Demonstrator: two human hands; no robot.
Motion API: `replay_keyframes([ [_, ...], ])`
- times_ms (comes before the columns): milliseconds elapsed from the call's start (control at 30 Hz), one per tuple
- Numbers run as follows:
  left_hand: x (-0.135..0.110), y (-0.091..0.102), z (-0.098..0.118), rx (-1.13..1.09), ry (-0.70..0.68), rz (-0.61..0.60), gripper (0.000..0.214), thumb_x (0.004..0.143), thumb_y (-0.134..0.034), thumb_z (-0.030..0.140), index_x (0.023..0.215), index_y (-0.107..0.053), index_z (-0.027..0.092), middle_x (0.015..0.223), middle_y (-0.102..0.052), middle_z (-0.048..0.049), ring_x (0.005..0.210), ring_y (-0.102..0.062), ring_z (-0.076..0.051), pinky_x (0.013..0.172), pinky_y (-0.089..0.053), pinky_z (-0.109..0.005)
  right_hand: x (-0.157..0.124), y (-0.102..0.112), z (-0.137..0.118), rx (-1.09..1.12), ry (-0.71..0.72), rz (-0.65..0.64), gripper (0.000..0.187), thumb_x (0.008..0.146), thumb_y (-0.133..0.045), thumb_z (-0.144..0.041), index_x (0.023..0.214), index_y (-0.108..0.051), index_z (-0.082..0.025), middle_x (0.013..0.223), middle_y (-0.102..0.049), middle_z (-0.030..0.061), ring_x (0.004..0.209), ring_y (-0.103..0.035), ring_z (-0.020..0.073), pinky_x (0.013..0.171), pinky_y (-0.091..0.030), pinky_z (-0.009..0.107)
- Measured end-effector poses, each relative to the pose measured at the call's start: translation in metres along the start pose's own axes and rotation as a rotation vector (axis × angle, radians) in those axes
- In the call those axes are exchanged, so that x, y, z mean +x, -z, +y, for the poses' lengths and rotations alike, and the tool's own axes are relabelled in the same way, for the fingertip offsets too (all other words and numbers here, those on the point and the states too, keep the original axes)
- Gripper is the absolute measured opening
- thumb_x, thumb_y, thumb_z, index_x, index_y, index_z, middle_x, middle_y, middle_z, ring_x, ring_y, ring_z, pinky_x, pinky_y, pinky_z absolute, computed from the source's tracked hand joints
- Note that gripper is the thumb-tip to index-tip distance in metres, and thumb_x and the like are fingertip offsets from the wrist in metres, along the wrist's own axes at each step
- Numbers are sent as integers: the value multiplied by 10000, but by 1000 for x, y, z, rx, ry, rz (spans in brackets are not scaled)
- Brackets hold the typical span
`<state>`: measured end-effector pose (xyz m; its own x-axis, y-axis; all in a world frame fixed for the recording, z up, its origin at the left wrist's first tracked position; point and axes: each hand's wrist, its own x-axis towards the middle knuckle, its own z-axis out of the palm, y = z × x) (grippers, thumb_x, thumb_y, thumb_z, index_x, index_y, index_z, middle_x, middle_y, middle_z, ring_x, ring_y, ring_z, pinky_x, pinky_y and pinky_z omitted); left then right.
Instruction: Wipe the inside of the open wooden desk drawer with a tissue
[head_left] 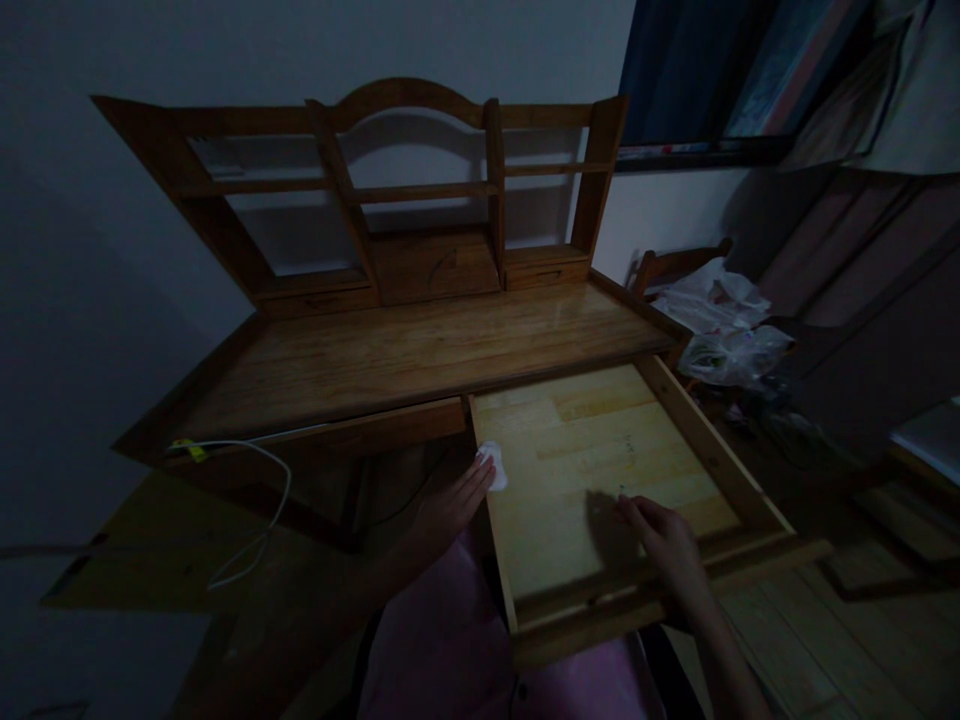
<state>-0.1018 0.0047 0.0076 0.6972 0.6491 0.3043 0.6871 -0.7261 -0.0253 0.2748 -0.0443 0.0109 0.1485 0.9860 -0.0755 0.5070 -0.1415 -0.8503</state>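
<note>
White cloth (496, 473) at drawer's (559, 440) left edge
My left grip (463, 492) pinches it; my right grip (666, 538), over the drawer, I can't tell.

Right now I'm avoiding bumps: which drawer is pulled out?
The wide drawer below the right side of the desktop: its pale floor is exposed. The left drawer and two small drawers in the shelf unit show no interior.

Drawer (555, 480) out, white wipe (499, 473) at its side

The wooden drawer extended from the counter's (435, 345) front, its pale, planked bottom showing yellowish patches and a few small dark marks. The wipe, small, soft-looking and partly covered, was at the left side wall, nearer the counter than the front panel.
</note>
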Motion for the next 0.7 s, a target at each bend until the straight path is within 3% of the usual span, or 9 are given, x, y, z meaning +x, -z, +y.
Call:
replay_keyframes([
  [133,-23,8,31,108,-86,-27,743,946,-278,-63,1620,-6,96,1641,-300,-120,1538,-153,-213,1240,-323,-371,1,0,2,18,15,3,491,924,-498,-613,888,-739,-186,788,-742,64,864,-689,292,789,-488,329],
  [267,-42,10,58,151,-166,-20,630,962,-324,-11,1585,-246,42,1637,-315,-127,1530,-217,-236,1245,-319,-361,1,-1,3,18,10,12,487,918,-507,-621,884,-741,-195,819,-753,67,867,-691,289,788,-486,326],
  [467,-71,3,92,-32,-195,-116,620,918,-378,-15,1534,-363,52,1627,-356,-119,1529,-238,-253,1198,-403,-356,1,-1,6,2,13,28,475,926,-499,-607,873,-732,-197,835,-753,71,858,-689,288,762,-481,324],
  [600,-60,14,70,-246,-261,51,493,971,-386,66,1454,-468,119,1451,-597,-102,1465,-396,-190,1113,-494,-310,4,-2,12,11,16,18,458,924,-506,-591,895,-743,-199,854,-762,68,869,-693,287,776,-479,325],
  [700,-20,33,35,-235,-75,203,504,969,-350,24,1439,-491,138,1435,-607,-120,1406,-484,-170,1126,-481,-347,6,-3,12,19,15,13,467,919,-515,-607,880,-742,-202,844,-764,70,869,-695,291,778,-479,327],
])
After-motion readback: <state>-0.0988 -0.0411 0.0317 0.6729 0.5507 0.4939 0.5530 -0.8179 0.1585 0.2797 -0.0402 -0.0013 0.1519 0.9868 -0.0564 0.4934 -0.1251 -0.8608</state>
